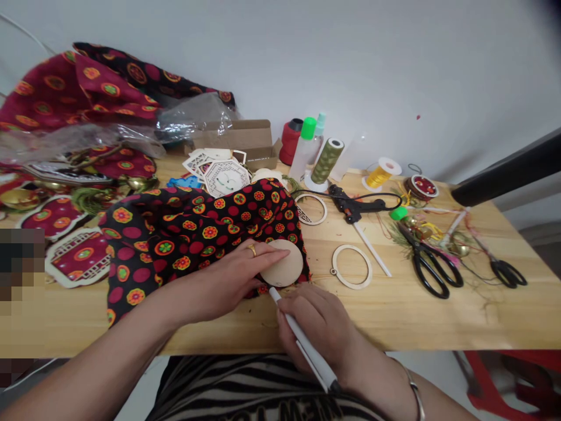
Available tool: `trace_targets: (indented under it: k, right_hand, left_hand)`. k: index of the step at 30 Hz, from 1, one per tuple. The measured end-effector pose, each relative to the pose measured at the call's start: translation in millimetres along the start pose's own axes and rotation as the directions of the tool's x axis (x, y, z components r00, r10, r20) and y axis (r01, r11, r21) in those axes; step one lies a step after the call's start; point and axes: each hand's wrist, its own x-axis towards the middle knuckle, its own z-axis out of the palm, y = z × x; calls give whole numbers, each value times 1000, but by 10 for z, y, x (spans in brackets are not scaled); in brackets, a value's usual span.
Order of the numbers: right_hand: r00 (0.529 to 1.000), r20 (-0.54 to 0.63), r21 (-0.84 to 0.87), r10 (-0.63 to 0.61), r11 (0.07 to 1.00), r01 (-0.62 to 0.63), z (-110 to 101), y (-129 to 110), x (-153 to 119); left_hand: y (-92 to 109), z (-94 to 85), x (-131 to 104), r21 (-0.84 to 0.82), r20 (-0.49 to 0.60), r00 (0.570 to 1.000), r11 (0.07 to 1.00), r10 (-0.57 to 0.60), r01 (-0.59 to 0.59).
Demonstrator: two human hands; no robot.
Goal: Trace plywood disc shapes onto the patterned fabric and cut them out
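Note:
My left hand (232,275), with a ring on one finger, presses a pale round wooden disc (287,266) flat onto black fabric (188,234) with red and orange flower patterns. Its fingers are stretched out over the disc. My right hand (318,327) is closed around a white pen (302,342). The pen's tip end meets the lower left edge of the disc; whether it touches the fabric I cannot tell. The fabric lies rumpled on the wooden table, its right edge just past the disc.
A wooden ring (352,247), a hot glue gun (362,202) and black-handled scissors (432,269) lie to the right. Thread spools (326,164) and bottles (302,155) stand behind. At left are decorated panels (81,257) and folded cloth (48,88). A black pole (508,169) crosses the right side.

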Motion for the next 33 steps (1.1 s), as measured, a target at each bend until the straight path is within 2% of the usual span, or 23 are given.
trace_targets:
  k: [6,9,12,14,16,18,20,21,22,24,27,30,33]
  right_hand:
    - [997,6,52,77,996,-77,-81,21,-81]
    - [983,97,110,157,980,-168,-146,33,-137]
    - [945,209,176,252,941,-290,-248,40,-143]
    - [921,235,181,312,917,-356,-349,53,-118]
    - [913,166,147,373,906,-397,-488,97,-96]
    - [913,-10,65,408,911,-407,-662,197,-107]
    - [909,-188,-105,373,912,-396,-853,362,-170]
    - [915,-227,-219,333,898,-381,-946,463,-220]
    - [932,-216,-335,291,875,-350,-1032,570,-280]
    - [966,-124,-480,225,839,-257,-1168,780,-412]
    - [977,-21,-620,213,764,-180,-1273,1010,-587]
    - [970,85,-667,228,736,-114,-1306,1101,-669]
    - [968,103,-699,229,709,-93,-1293,1053,-623]
  left_hand:
    - [-21,10,-15,-2,-5,1000,1000,-5,5]
    - [-32,18,-24,2,-6,1000,1000,-4,4]
    - [-33,20,-26,3,-11,1000,1000,-10,10]
    - [-30,20,-26,-6,-15,1000,1000,-19,19]
    - [-27,21,-28,-10,-17,999,1000,-29,29]
    - [-28,29,-30,-6,-20,999,999,-45,45]
    - [-41,48,-32,1,-26,998,999,-52,52]
    - [-53,62,-31,5,-29,998,998,-56,56]
    - [-67,77,-29,7,-40,998,998,-57,57]
    - [-92,104,-21,13,-61,997,998,-56,57]
    - [-91,109,-9,19,-70,996,999,-50,51]
    - [-28,70,0,31,-61,997,999,-42,44]
    - [49,32,7,26,-74,997,999,-36,38]
